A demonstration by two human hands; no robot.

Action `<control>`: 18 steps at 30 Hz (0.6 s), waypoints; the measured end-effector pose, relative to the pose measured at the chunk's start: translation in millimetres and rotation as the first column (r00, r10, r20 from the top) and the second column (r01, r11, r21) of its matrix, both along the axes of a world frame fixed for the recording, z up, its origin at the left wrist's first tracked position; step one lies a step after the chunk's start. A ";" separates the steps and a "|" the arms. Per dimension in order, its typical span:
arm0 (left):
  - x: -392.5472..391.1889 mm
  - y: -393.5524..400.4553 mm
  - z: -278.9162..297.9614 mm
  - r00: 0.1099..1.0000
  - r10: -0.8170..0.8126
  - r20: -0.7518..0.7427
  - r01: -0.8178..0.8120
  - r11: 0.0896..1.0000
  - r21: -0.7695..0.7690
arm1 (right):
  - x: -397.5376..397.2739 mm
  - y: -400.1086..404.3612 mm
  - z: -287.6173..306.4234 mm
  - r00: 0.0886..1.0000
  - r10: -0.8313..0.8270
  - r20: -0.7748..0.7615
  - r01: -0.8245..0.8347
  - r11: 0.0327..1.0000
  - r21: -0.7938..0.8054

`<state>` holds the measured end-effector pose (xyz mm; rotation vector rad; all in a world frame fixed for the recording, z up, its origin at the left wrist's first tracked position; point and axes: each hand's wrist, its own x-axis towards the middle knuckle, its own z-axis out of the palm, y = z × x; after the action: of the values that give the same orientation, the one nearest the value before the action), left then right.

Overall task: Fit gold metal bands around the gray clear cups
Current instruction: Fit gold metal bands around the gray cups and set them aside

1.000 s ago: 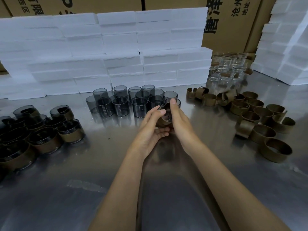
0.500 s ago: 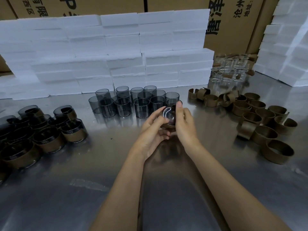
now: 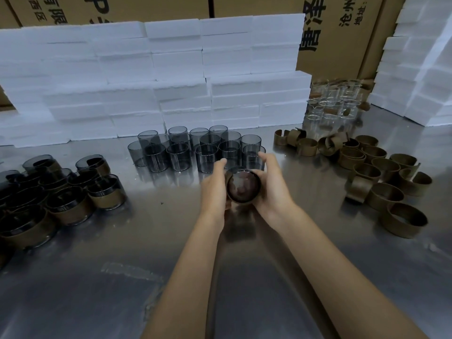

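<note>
I had tipped the gray cup (image 3: 242, 185) mouth toward me, both hands' fingers (image 3: 265, 159) curled around its gold band (image 3: 228, 192), seemingly almost seated

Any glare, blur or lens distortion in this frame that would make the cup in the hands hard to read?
Head view: wide-angle bending curves the foam stacks and the frame edges; the steel table carries soft glare and reflections; the cup held between left hand and right hand is slightly soft, its band barely showing; the banded cups at left sit in shadow.
</note>
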<state>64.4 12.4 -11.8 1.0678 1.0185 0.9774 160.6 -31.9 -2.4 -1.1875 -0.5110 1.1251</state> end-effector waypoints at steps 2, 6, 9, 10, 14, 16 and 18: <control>3.3 -3.9 0.6 1.000 0.013 -0.019 -0.013 0.999 0.030 | -2.0 0.4 -1.7 0.999 -0.034 -0.038 0.034 0.999 -0.002; 8.3 -8.8 3.5 1.000 0.018 -0.026 -0.017 0.999 0.037 | 1.6 0.8 -3.5 0.993 -0.074 -0.090 0.072 0.997 -0.026; 11.8 -13.3 6.4 1.000 0.008 0.009 -0.008 1.000 0.029 | 0.4 1.5 -7.5 0.989 -0.090 -0.119 0.089 0.996 -0.011; 12.4 -14.5 7.1 1.000 0.009 0.025 -0.010 1.000 0.024 | 0.1 2.1 -8.0 0.986 -0.099 -0.135 0.100 0.995 0.001; 13.5 -15.0 6.5 0.998 -0.001 0.061 -0.002 0.998 0.062 | 3.1 3.2 -6.3 0.985 -0.111 -0.133 0.116 0.993 0.032; 13.3 -14.4 6.4 0.997 -0.002 0.072 -0.005 0.996 0.089 | 4.9 3.3 -5.4 0.988 -0.104 -0.113 0.110 0.993 0.043; 13.3 -15.2 7.3 0.998 -0.005 0.070 -0.003 0.994 0.107 | 5.9 3.2 -4.5 0.990 -0.098 -0.100 0.104 0.993 0.048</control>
<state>77.7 -2.8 -4.5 1.1145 0.9161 1.0713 166.4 -28.7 -6.9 -1.0951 -0.3990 1.0708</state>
